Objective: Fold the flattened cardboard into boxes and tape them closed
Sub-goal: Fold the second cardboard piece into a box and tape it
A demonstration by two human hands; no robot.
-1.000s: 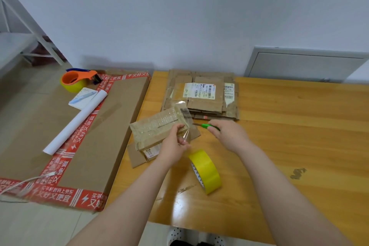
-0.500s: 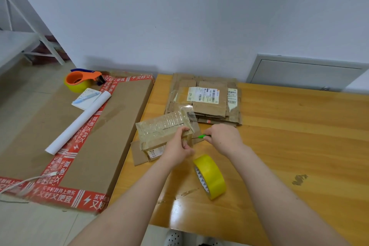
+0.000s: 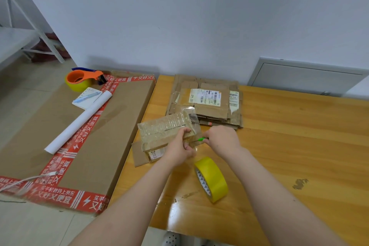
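Cardboard first: one folded box (image 3: 165,134) sits on the table (image 3: 299,146), wrapped in clear tape with its inside hidden; my left hand (image 3: 179,150) pinches its right end while my right hand (image 3: 221,140), at 3 o'clock of it, curls round one green-handled tool (image 3: 201,139). One stack of flattened cardboard (image 3: 207,102) lies at 1 o'clock from the box, and one yellow tape roll (image 3: 212,178) stands on edge at 5 o'clock. At 10 o'clock, on one large flat carton (image 3: 79,136), sits one orange tape dispenser (image 3: 83,80) holding a second yellow roll.

Table (image 3: 299,146) carries tape roll (image 3: 213,177), cardboard stack (image 3: 207,104), apparently the box (image 3: 159,130).
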